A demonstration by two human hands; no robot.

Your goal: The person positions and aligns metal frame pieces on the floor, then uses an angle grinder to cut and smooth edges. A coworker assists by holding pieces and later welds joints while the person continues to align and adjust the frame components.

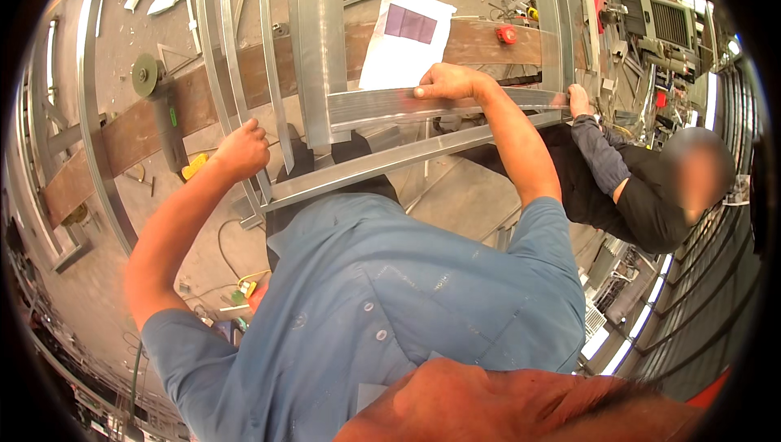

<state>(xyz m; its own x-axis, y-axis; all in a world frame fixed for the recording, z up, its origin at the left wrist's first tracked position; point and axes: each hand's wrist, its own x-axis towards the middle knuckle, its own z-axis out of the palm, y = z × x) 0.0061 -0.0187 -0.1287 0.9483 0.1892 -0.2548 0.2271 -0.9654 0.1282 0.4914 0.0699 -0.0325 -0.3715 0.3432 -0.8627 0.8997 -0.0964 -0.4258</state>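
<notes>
My left hand (244, 150) is closed round a long, narrow metal profile (230, 59) running away from me on the left. My right hand (449, 82) grips the upper edge of a silvery metal crosspiece (370, 110), its thumb toward the left. That crosspiece lies against a wide metal upright (322, 43) at its left and reaches other uprights (550, 27) at the right. Nearer my body, another metal bar (407, 159) runs parallel to it. A white sheet with a purple print (407, 35) lies just beyond my right hand.
At the right a co-worker in dark clothes (626, 190) has a hand (578, 101) on the metalwork's right end. An angle grinder (167, 120) stands on a brown beam (122, 145), near a yellow object (194, 167). A red tape measure (506, 34) lies farther right.
</notes>
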